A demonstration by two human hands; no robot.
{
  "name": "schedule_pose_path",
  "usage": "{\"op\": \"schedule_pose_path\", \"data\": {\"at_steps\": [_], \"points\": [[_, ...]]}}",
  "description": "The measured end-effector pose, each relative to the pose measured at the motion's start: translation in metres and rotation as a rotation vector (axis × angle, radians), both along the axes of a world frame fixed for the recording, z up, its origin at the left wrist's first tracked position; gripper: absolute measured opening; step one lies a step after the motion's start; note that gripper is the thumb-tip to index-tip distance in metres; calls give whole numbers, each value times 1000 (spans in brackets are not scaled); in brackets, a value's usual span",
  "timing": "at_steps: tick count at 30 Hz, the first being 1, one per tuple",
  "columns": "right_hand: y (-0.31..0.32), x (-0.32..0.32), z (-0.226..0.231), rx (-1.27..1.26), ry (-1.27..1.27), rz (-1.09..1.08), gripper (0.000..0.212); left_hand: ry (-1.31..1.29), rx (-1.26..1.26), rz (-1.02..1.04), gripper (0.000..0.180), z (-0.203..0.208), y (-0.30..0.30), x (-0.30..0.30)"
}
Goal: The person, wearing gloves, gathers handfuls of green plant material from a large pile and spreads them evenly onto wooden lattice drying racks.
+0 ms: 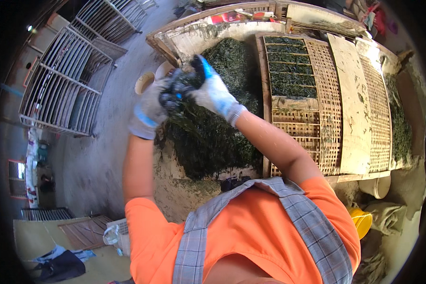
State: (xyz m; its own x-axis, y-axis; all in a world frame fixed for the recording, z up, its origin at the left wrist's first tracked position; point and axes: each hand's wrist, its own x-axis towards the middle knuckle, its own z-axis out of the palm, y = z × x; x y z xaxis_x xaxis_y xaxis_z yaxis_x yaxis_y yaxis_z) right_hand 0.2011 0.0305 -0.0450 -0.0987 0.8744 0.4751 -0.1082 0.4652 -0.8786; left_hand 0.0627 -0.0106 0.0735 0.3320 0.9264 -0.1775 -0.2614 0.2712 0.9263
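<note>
Both my hands wear white work gloves with blue and dark-coated fingers. They meet over the left edge of a large heap of dark green shredded leaves, with a loose clump of the leaves between them. My left hand is blurred by motion, its dark fingers curled in against the clump. Opposite it, my right hand bends its fingers into the same clump, its thumb raised apart. The dark gloves and dark leaves blend, so the exact grip is partly hidden.
Right of the heap lies a wooden frame holding a woven lattice tray partly covered with green leaves. A pale board lies beyond. Round containers stand past my left hand. Slatted racks stand far left; a yellow bucket sits near right.
</note>
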Motion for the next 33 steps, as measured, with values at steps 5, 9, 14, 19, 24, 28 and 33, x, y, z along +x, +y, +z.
{"op": "schedule_pose_path", "data": {"at_steps": [5,9,14,19,24,28,33], "points": [[16,-27,-36,-316,-421,278,31,-9,178,11,46,85,21,-59],[-11,22,-133,-511,-820,166,34,-43,284,-16,48,144,9,-102],[-2,66,-141,-274,-1223,58,30,-383,188,-328,49,69,30,-146],[6,18,42,-127,-1150,-12,15,-115,-116,73,36,-59,-19,-37],[-12,45,17,36,-191,694,49,-393,-23,-3,32,-128,34,-13],[-37,22,-1,-166,-192,453,39,-510,-63,337,16,-94,45,-6],[-73,35,-122,-312,-1265,260,32,-634,14,287,16,-41,71,-61]]}}
